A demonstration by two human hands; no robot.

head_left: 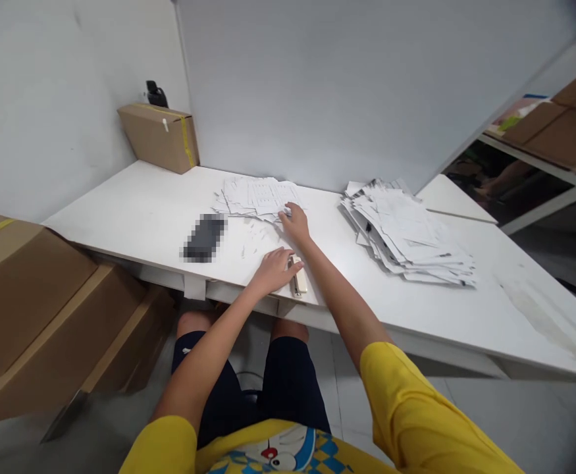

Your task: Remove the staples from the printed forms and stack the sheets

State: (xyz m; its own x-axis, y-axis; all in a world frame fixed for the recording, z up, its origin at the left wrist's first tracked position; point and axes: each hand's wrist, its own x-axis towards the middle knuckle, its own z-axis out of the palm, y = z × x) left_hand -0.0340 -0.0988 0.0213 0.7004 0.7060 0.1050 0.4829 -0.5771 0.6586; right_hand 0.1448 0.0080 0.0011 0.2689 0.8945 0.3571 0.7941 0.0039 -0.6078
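A cream-coloured stapler [299, 284] lies near the front edge of the white desk. My left hand [270, 271] is on it, with the thumb across its top and the fingers at its far end. Farther back, my right hand [295, 225] pinches the near right edge of a spread of printed paper slips [262, 194]. The fingertips partly cover that corner, so how many sheets they grip is hidden. Small paper scraps [253, 243] are scattered on the desk left of my hands.
A blurred-out dark phone-like object [203, 238] lies to the left. At right stands a tall, uneven paper stack [401, 230]. A taped cardboard box [162, 137] sits in the back left corner, and larger boxes [26, 289] stand left of the desk [124, 210].
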